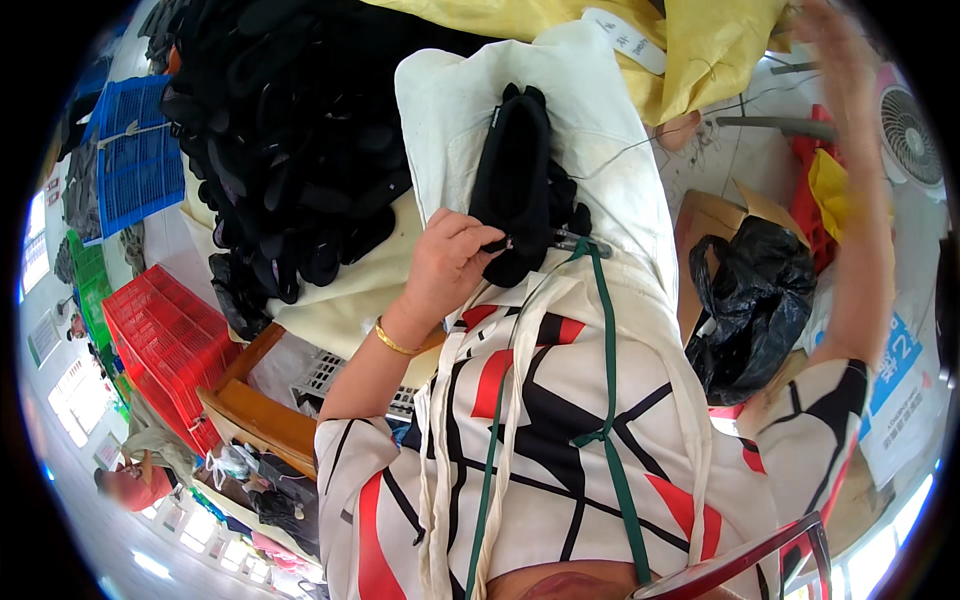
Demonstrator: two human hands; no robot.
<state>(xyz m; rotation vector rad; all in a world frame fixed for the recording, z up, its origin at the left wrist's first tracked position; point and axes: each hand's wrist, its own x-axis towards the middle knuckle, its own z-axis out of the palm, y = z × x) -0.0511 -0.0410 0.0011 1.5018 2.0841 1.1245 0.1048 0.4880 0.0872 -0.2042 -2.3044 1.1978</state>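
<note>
A black slip-on shoe point(515, 160) lies on the white apron point(620, 150) over my lap, its opening facing up. My left hand point(455, 257) is closed in a pinch on the shoe's near end, with a gold bangle at the wrist. More black material point(568, 195) shows beside and partly under the shoe. A thin thread point(620, 155) runs from the shoe area up to the right. My right arm is raised far to the right; my right hand point(835, 30) is smeared by motion, so its fingers cannot be read. A green cord point(608, 340) hangs down to a small shiny tool by the shoe.
A large heap of black shoes point(290, 130) lies at the left on pale cloth. Red crates point(165, 350) and a blue crate point(140, 150) stand farther left. On the right are a cardboard box point(700, 225) with a black plastic bag point(755, 300), and a fan point(910, 135). Yellow sheeting point(720, 60) lies ahead.
</note>
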